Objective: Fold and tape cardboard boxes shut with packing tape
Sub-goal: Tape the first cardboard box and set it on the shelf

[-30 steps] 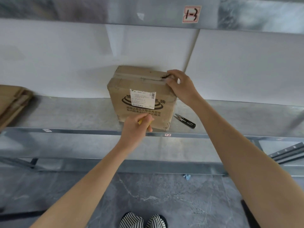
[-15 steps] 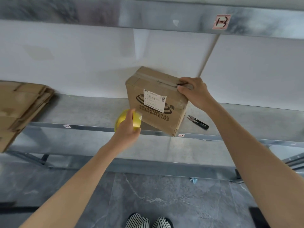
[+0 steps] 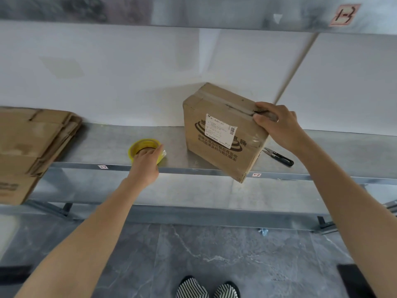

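My right hand (image 3: 279, 127) grips the cardboard box (image 3: 214, 160) at its upper right corner, with my thumb on the front face and my fingers curled over the top. The box is tilted. Its lower corner pokes out past the front edge of the metal shelf (image 3: 103, 143), and its back corner is close to the white wall. Its flaps are closed, with a strip of tape running along the top seam, so I cannot see what is inside. A white shipping label (image 3: 221, 131) is stuck on the front over dark printing.

My left hand (image 3: 146, 166) holds the yellow roll of tape (image 3: 142, 145), fingers wrapped round it. The roll is low over the shelf near the front edge, well to the left of the box. I cannot tell whether it rests on the metal.

A small pair of black snips (image 3: 279, 157) lies on the shelf just right of the box, below my right wrist. At the far left end of the shelf is a stack of flattened cardboard boxes (image 3: 32, 138), overhanging the edge. My striped shoes (image 3: 206, 288) show on the grey floor below.
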`<state>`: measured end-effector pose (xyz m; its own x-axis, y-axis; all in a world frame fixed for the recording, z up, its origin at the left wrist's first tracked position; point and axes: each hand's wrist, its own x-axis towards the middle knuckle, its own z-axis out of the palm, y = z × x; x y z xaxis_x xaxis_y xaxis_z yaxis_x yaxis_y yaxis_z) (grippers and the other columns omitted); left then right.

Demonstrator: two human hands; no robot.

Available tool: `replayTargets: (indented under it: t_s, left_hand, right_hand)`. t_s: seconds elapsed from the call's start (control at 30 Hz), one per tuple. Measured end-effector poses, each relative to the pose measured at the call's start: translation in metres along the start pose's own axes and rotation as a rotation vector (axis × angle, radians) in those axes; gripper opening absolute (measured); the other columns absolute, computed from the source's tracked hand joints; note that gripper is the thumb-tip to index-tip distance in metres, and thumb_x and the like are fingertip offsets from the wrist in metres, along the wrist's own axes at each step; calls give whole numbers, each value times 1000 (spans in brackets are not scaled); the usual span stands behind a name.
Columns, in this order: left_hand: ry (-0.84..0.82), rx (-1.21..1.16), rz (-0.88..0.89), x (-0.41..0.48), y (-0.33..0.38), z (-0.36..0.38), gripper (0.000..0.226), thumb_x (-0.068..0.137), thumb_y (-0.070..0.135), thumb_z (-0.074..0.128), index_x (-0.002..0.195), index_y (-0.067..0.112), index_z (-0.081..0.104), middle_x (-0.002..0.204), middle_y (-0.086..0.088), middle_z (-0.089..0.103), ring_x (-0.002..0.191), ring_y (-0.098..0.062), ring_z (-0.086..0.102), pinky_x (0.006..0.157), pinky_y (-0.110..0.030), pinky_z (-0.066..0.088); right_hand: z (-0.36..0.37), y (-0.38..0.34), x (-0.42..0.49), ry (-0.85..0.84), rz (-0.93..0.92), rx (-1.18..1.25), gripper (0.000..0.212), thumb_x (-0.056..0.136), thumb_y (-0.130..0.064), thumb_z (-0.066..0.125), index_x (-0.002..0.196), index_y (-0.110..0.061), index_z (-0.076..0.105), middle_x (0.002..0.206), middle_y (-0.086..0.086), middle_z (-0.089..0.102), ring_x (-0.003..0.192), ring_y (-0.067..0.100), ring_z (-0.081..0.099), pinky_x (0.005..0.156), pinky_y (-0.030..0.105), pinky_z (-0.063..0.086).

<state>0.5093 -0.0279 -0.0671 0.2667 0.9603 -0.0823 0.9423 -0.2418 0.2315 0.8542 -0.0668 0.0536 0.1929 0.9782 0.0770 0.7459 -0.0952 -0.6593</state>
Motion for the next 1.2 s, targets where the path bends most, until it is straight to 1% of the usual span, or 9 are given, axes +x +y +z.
replayTargets:
  t_s: [0.13,0.27,0.43,0.57,0.67,0.83,1.0,1.1,1.2]
  left_hand:
    - [-76,26,-72,3,-8,-4,84,82,-1,50,152,24,11,141,-4,46,134,-27,29,112,-36,13]
    - [23,-181,-78,-5,7,-14,86,82,9,57,152,19,7,145,-7,39,136,-29,28,113,-42,16]
    - [296,-842,5,-41,92,-41,44,90,13,54,133,14,45,133,-1,50,118,-11,49,97,-24,37]
    - [195,-1258,43,-73,160,-47,34,96,28,50,130,24,45,125,11,53,112,8,50,91,-11,43]
    - [190,-1405,68,-72,189,-44,65,89,50,48,146,30,24,146,8,40,133,-6,39,112,-36,34]
    - [306,-1333,-119,-51,205,-54,76,86,56,43,151,30,11,156,5,23,142,-12,24,116,-43,25]
    - [400,-1166,-165,-39,195,-54,57,98,40,44,149,22,26,152,5,31,139,-10,29,115,-29,24]
    - [464,-970,-111,-38,185,-55,53,96,43,48,143,19,42,144,-1,43,132,-13,40,104,-18,28]
    - [426,-753,5,-36,170,-59,69,87,59,47,141,15,45,135,-6,53,122,-17,49,98,-20,36]
  right_hand:
    - [8,3,1,9,47,3,40,89,-48,48,128,-43,52,126,-1,56,126,28,32,96,29,19]
    - [14,-2,-3,28,69,-10,46,84,-54,44,128,-43,51,124,-4,56,126,27,33,94,31,22]
    - [14,-17,-10,16,94,-59,46,87,-51,44,132,-41,48,129,-2,51,127,28,33,97,34,23]
    - [14,-32,-22,-14,111,-37,45,90,-48,45,134,-41,45,129,3,47,123,29,30,100,36,29]
    - [16,-37,-33,-40,100,-48,51,90,-53,45,139,-40,40,129,5,47,123,31,30,101,42,35]
    - [27,-32,-45,-32,51,95,65,78,-65,42,137,-38,44,126,3,56,122,27,46,103,42,39]
    - [40,-36,-52,4,29,343,58,76,-59,51,127,-30,55,122,3,57,115,16,54,101,39,44]
    - [42,-37,-57,-15,-48,372,43,92,-39,56,133,-23,50,127,-4,54,114,5,51,100,22,42]
    - [40,-31,-57,-35,-144,270,47,95,-41,51,139,-23,45,129,-9,50,111,1,47,86,2,32]
